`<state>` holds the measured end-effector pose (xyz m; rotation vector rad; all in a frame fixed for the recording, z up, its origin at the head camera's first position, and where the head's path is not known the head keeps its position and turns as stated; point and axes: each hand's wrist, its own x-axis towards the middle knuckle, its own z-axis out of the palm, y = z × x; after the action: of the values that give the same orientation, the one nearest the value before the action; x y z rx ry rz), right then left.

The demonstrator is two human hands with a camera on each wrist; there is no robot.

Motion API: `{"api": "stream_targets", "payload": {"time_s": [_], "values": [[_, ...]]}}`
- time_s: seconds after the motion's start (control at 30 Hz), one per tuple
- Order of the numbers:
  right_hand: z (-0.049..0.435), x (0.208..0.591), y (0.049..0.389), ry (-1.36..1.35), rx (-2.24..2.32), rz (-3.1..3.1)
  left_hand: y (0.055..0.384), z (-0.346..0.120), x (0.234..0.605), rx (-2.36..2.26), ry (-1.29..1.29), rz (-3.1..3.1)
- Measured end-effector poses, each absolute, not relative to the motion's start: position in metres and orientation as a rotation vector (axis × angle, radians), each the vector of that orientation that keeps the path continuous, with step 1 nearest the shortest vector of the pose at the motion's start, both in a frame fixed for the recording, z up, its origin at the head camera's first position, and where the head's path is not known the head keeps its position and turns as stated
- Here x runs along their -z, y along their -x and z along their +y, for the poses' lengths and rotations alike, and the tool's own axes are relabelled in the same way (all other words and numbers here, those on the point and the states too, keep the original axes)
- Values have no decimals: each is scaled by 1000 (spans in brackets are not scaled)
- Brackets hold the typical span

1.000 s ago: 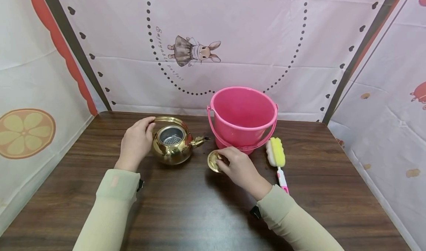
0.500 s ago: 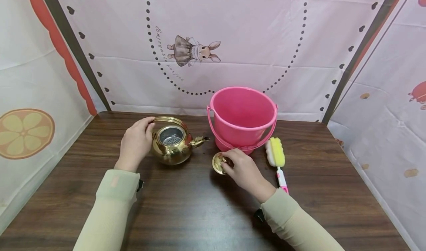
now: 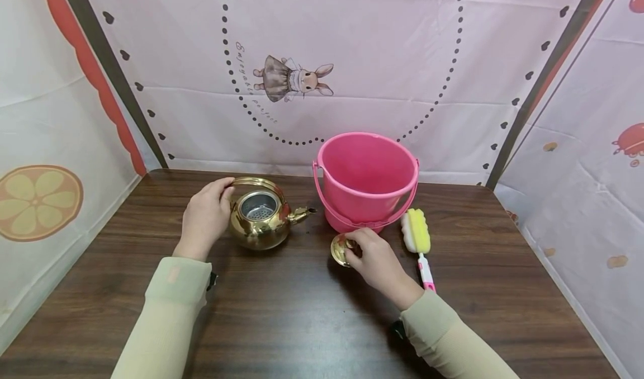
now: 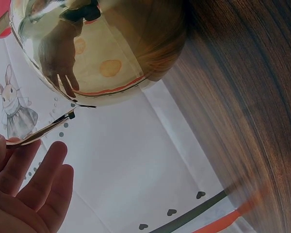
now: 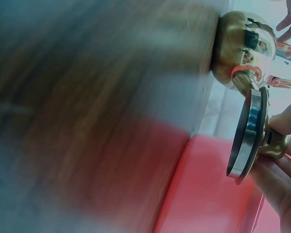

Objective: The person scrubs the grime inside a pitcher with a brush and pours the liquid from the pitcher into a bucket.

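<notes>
A shiny gold teapot (image 3: 261,229) stands at the left of the table, its top uncovered and a perforated metal strainer (image 3: 260,207) inside. My left hand (image 3: 205,217) pinches the teapot's arched handle (image 4: 41,131) between thumb and fingers. To the right, my right hand (image 3: 376,260) grips the knob of the round gold lid (image 3: 340,250). In the right wrist view the lid (image 5: 250,136) is held off the table, its silvery inner rim showing. The lid is apart from the teapot, in front of the bucket.
Behind the lid a pink bucket (image 3: 369,166) stands with its handle hanging down at the front. A yellow and white sponge brush (image 3: 417,232) with a pink and white handle lies right of it. Printed cloth (image 3: 382,49) hangs along the table's back edge.
My right hand has carried the lid a little to the right and nearer me, away from the teapot. The left hand and the teapot have stayed in place.
</notes>
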<state>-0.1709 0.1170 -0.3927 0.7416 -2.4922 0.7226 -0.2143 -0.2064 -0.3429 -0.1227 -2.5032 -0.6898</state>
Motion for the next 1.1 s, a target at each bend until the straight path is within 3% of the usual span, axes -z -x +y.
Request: {"api": "stream_targets", "payload": {"time_s": [1.1], "values": [[136,399,170,-646,-696,-2569,213,-206,342,700,133,-2490]]}}
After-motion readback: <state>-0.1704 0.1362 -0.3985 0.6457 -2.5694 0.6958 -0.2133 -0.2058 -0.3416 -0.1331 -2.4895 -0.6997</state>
